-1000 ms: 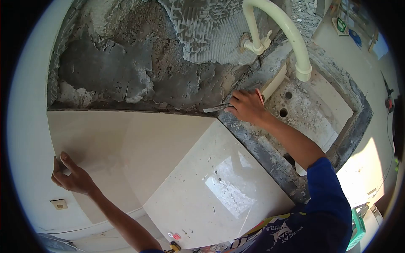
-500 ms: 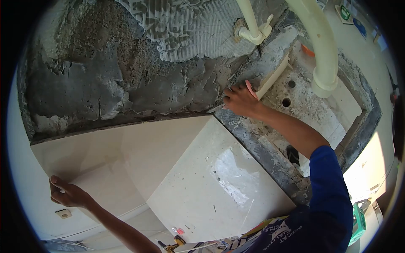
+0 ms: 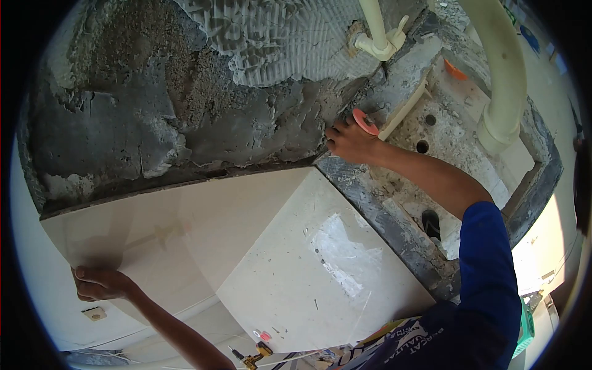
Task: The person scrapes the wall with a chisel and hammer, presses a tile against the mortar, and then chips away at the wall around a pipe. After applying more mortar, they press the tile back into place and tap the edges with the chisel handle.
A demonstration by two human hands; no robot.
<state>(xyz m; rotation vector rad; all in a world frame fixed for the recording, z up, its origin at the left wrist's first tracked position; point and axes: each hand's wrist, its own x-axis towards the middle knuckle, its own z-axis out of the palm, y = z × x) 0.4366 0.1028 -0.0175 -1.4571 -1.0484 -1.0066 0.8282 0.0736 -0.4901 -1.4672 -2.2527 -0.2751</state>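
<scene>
My left hand (image 3: pixel 103 285) is closed at the left edge of a large glossy beige tile (image 3: pixel 203 228); whatever its curled fingers hold is hidden. My right hand (image 3: pixel 353 142) is closed around a pink-red disc (image 3: pixel 365 122), partly covered by the fingers. This hand is beside the rough grey wall (image 3: pixel 246 129), just above the corner where the beige tile meets a pale slab (image 3: pixel 277 271). A whitish patch marks the slab's surface.
Right of the slab lies a rubble-strewn recess (image 3: pixel 456 179) with round holes and a grey rim. A thick cream pipe (image 3: pixel 505 74) and a thinner pipe with a valve (image 3: pixel 379 46) come down from above. A yellow-black drill (image 3: pixel 251 357) is at the bottom.
The pink-red disc has turned to show more of its face. My left hand's fingers have closed up and it sits slightly lower right. The view has shifted slightly.
</scene>
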